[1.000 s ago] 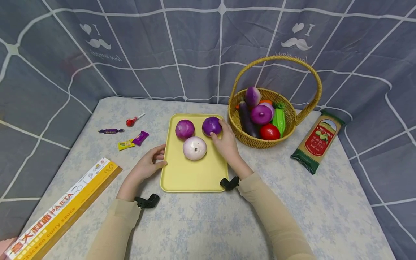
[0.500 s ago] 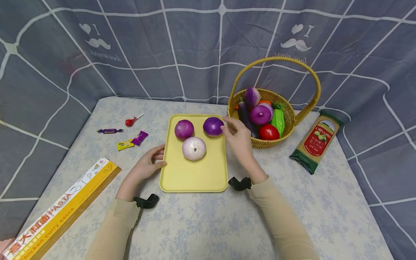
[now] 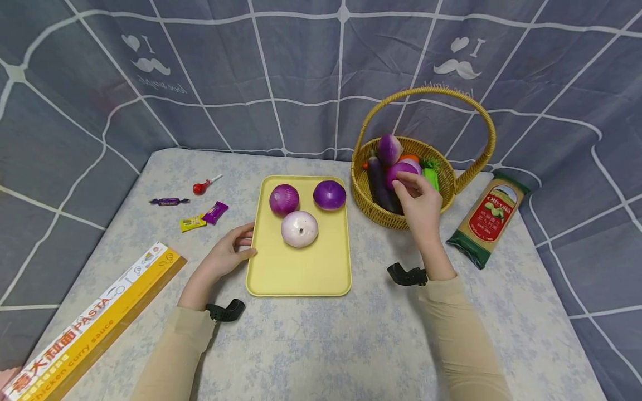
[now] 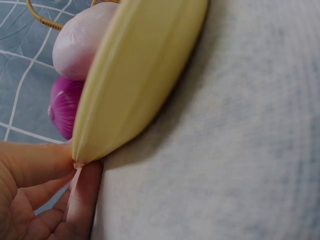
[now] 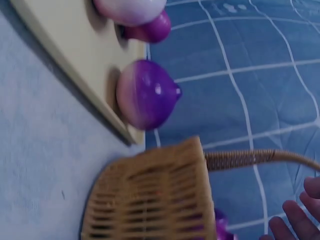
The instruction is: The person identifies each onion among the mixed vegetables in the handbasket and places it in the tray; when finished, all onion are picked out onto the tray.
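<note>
My left hand [image 3: 228, 256] holds the left edge of the yellow tray [image 3: 301, 273]; the left wrist view shows thumb and fingers at its rim. On the tray sit a red-purple onion [image 3: 284, 199], a white onion [image 3: 299, 229] and a dark purple, round vegetable [image 3: 329, 195] with a pale side in the right wrist view. Over the wicker basket [image 3: 368, 210], my right hand [image 3: 421, 209] has relaxed, slightly bent fingers and no object in them. Its fingertips overlap a purple onion [image 3: 393, 174] in the head view. The hand hides the tomato and part of a green pepper [image 3: 431, 177].
The basket's tall handle [image 3: 426, 91] arches above; an eggplant [image 3: 379, 186] and a purple-white vegetable [image 3: 389, 149] lie inside. A pasta packet [image 3: 489, 220] is at right. Candies [image 3: 215, 213], a lollipop [image 3: 200, 187] and a long pasta box [image 3: 95, 320] lie at left.
My right hand has let go of the dark purple vegetable on the tray and moved right, over the basket. My left hand stays at the tray's edge.
</note>
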Tool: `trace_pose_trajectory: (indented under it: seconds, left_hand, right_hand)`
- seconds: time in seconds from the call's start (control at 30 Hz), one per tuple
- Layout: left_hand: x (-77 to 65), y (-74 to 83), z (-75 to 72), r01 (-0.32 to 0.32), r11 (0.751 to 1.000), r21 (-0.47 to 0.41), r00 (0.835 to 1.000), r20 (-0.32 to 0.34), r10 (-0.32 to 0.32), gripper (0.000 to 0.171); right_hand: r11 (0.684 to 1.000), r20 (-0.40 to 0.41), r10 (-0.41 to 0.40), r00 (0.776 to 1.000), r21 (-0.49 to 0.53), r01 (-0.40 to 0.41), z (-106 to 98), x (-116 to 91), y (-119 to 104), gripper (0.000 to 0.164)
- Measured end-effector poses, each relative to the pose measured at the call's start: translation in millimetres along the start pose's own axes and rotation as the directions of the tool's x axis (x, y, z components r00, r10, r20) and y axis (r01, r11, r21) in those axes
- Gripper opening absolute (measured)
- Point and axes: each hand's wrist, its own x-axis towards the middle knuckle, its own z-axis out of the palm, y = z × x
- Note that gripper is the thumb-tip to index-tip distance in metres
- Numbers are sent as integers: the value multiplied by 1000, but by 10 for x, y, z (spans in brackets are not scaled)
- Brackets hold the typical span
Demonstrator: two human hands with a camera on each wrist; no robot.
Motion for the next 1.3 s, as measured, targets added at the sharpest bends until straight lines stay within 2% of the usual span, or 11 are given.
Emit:
trace_pose_trajectory:
  seconds: [0.23,0.4,0.57,0.77,1.0,1.3]
  left_hand:
    - [-2,1,0,4,1000,-1,1000,-1,-4,67]
    - [-9,-1,3,0,1000,-4,1000,-3,0,67]
    - [-3,-9,5,-5,1000,-11,1000,-3,5,67]
    - [-14,-8,4,-9,1000,-17,1000,-6,9,67]
    - [-16,-5,1,-4,1000,-4,1000,-7,4,67]
    - [-24,10,1,4,1000,-11,1000,-5,-4,67]
  right_hand:
    - [998,-33,64,997,8,-63,-177,134,119,33]
    - [994,-35,107,994,-29,-108,-233,191,202,37]
    - [989,-9,138,990,-55,-138,-260,245,277,44]
    - [968,74,206,976,-160,-192,-257,308,307,63]
    - [949,145,223,964,-258,-181,-209,386,354,79]
    - [930,158,219,963,-333,-157,-136,449,436,88]
